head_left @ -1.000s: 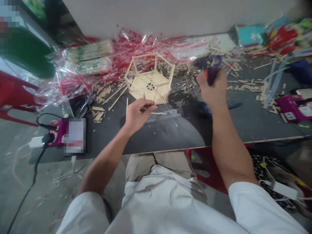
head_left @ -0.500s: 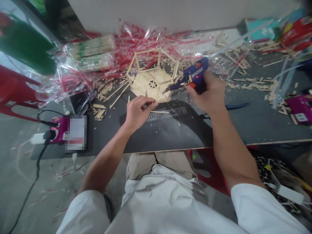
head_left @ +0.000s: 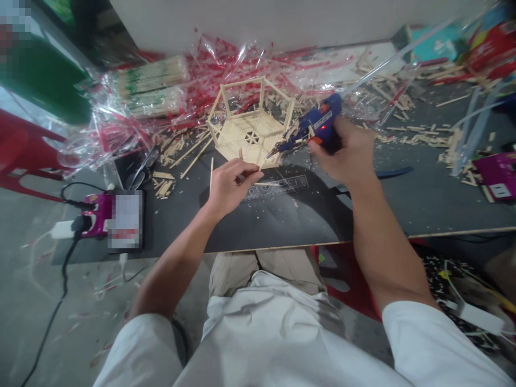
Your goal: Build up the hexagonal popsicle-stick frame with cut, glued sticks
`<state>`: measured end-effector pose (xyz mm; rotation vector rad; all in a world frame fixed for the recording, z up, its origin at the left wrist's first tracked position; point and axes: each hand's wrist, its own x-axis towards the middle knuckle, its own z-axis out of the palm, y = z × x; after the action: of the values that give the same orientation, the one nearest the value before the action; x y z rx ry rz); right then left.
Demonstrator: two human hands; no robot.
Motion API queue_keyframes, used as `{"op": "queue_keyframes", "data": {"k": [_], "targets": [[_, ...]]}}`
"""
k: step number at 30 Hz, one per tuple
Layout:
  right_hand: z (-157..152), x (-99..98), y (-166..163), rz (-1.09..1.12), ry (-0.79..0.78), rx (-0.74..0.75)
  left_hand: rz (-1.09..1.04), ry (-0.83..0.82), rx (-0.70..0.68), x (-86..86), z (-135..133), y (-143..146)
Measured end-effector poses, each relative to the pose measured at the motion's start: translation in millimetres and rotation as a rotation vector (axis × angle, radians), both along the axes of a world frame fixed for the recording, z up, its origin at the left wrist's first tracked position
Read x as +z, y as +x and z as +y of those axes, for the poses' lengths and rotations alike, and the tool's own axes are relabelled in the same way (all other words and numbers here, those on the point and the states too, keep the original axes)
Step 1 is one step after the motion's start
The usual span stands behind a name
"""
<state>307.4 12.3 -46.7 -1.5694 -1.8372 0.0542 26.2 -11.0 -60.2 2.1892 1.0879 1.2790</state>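
Note:
My right hand (head_left: 350, 153) is wrapped round a blue glue gun (head_left: 322, 122) with an orange trigger and a small red light. The gun's nozzle points left and down, at the near side of a six-sided wooden stick frame (head_left: 242, 131). That frame has a slatted floor, upright posts and a top rim. My left hand (head_left: 231, 185) is closed, thumb and forefinger pinching a thin wooden stick (head_left: 263, 161) at the frame's near edge. Whether nozzle and stick touch is too small to tell.
Loose stick pieces (head_left: 164, 184) and clear-and-red plastic wrappers (head_left: 226, 67) lie behind and beside the frame. Bundled sticks (head_left: 151, 80) rest at back left. A phone (head_left: 126, 220) and a purple power strip (head_left: 97, 215) sit at the table's left end.
The glue gun's nozzle has shifted slightly left and down, closer to the left fingertips. Both hands keep their grips, and the frame shows hardly any movement.

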Motion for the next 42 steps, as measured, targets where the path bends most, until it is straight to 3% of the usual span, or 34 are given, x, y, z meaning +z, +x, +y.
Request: {"op": "queue_keyframes", "data": {"k": [8,20,27,33,42], "targets": [[1,-1.3,2,0.022,0.005,0.043,0.027,-0.008,-0.002,2.1,-1,-1],[-4,2.5,-1,0.047,0.03,-0.044,-0.036,0.006,-0.006,6.5,-1,-2],[-6,2.3,-11,0.196,0.137,0.014,-0.515,-0.316,0.046,3.5,6,-5],[-7,-3.9,-22,0.05,0.173,-0.005,-0.782,-0.568,0.004,12.6,6,-3],[-5,-10.5,-24,-0.039,0.223,0.057,-0.912,-0.696,0.003,16.8,5,-2]]}}
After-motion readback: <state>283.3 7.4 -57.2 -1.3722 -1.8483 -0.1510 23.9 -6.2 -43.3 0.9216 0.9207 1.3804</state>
